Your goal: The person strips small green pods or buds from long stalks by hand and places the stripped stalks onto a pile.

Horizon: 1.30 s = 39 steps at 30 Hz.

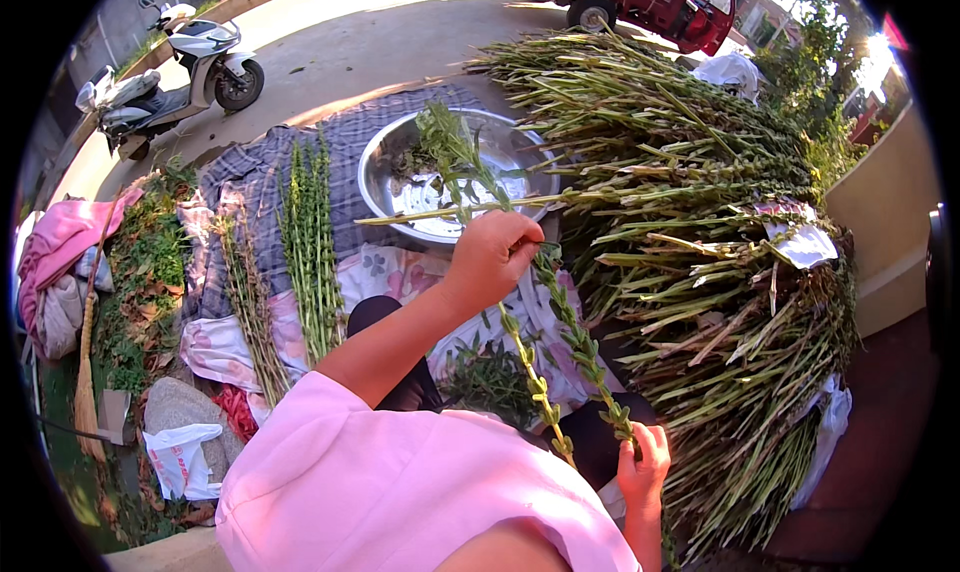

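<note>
My left hand (495, 255) is closed around green sesame stalks just in front of the metal basin (372, 182). Above the fist, a leafy top (462, 152) leans over the basin. Below it, two pod-lined stems, a yellowish stalk (538, 382) and a greener stalk (578, 342), slant toward my lap. Down at the right, my right hand (643, 464) pinches the lower part of the greener stalk between thumb and fingers. Loose green leaves (490, 380) lie in a heap between my knees. Some leafy bits rest inside the basin.
A large heap of cut stalks (690, 232) fills the right side. Smaller bundles, one green (311, 252) and one brownish (255, 307), lie on the cloth (235, 187) at left. A broom (86, 402), a stone (180, 412), a scooter (180, 72) and a red vehicle (650, 7) stand farther out.
</note>
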### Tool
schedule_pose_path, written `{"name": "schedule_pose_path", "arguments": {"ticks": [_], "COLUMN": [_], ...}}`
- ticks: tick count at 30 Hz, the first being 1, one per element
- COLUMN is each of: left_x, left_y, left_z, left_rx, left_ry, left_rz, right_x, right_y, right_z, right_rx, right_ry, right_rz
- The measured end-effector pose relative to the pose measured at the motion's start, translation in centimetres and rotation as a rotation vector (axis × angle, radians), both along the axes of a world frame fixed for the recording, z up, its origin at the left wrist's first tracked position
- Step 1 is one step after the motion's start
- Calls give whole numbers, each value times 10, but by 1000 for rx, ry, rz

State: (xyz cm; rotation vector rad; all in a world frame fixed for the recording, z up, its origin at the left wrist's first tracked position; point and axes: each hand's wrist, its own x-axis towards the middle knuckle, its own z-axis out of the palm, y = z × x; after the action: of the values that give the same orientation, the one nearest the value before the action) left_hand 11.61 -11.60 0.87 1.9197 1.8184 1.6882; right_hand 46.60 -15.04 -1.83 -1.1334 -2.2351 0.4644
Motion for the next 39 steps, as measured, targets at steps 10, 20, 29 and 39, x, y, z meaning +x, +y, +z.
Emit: {"name": "schedule_pose_path", "arguments": {"ticks": [10,20,29,39], "left_x": [-74,-129,-128,-126], "left_y": [15,40,29,33], "left_z": [28,30,32,24], "left_rx": [55,-376,-350,-360], "left_ry": [22,230,307,488], "left_rz": [10,-182,-229,-118], "right_x": [20,23,35,39], "right_y": [0,-2,6,14], "right_z": [-7,-2,-12,-16], "right_rx": [28,60,-114,-253], "right_ry": [26,54,63,151], "right_rz": [-3,9,3,12]}}
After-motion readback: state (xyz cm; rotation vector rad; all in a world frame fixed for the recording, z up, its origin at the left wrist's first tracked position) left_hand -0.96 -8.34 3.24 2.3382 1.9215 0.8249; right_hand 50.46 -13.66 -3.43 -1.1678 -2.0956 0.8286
